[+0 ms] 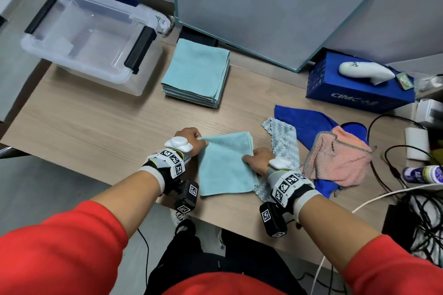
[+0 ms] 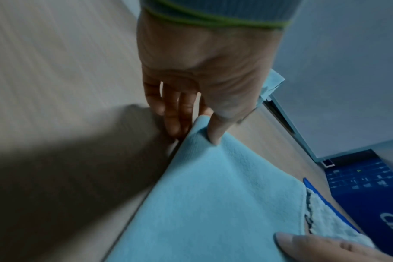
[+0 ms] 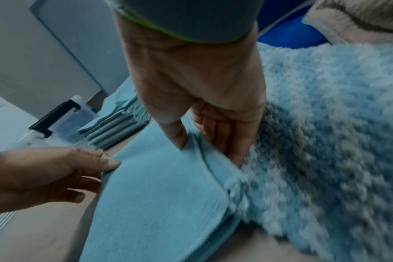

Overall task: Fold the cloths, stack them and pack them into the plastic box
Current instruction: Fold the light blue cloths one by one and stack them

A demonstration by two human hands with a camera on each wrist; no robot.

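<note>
A light teal cloth lies half-folded near the table's front edge. My left hand pinches its far left corner between thumb and fingers. My right hand pinches the cloth's right edge, thumb on top and fingers underneath. A stack of folded teal cloths sits behind, right of the clear plastic box, which stands empty at the back left. To the right lie a fluffy pale blue cloth, a dark blue cloth and a pink cloth.
A blue cardboard box with a white object on top stands at the back right. Cables, a white adapter and small bottles crowd the right edge. A teal-framed grey panel leans behind the table.
</note>
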